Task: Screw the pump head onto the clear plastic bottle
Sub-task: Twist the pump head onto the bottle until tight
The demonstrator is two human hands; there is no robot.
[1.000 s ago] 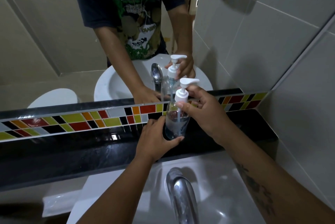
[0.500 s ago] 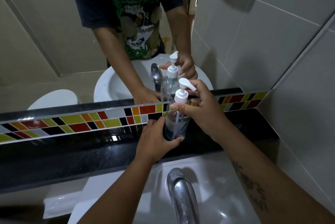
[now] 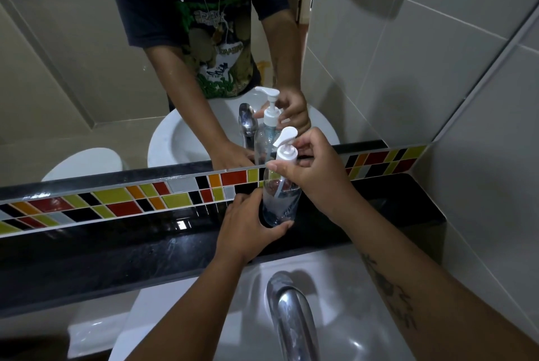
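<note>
A clear plastic bottle (image 3: 279,200) stands upright on the black ledge (image 3: 116,246) behind the sink. A white pump head (image 3: 286,148) sits on its neck, nozzle pointing up and toward me to the left. My left hand (image 3: 248,225) wraps the bottle's lower part from the left. My right hand (image 3: 315,176) pinches the pump's collar with thumb and fingers from the right. The dip tube shows inside the bottle.
A chrome faucet (image 3: 291,317) rises from the white sink (image 3: 350,317) just below my arms. A mirror (image 3: 116,68) behind the ledge reflects the bottle, hands and a person's torso. A coloured tile strip (image 3: 110,203) runs along the ledge. A tiled wall (image 3: 481,156) closes the right side.
The pump nozzle has swung round from pointing right to pointing left and toward me, as my right hand twisted the collar. My left hand has kept the bottle still.
</note>
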